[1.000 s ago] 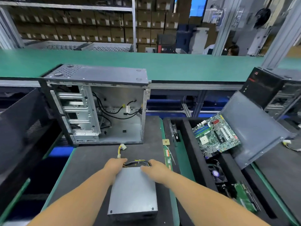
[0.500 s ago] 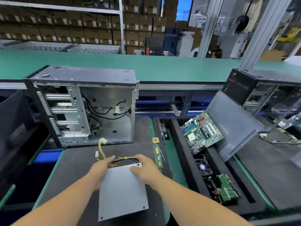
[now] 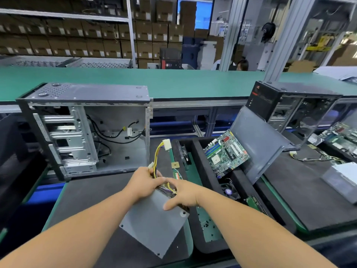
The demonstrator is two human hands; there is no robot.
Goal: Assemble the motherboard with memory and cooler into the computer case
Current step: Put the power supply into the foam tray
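An open computer case stands on its side on the black mat, its bare interior facing me. In front of it I hold a grey power supply, tilted. My left hand grips its yellow and black cable bundle, whose white plugs stick up. My right hand grips the power supply's far corner beside the cables. The green motherboard leans in a black foam tray to the right. A cooler fan lies lower in the same tray.
A grey case side panel leans behind the motherboard. A second case, another power supply and more boards sit at the right. A green conveyor runs behind; a black panel stands at the left.
The power supply has been lifted and turned clockwise. My left hand has gathered the cables, and their white plugs now stand higher. The view has shifted right.
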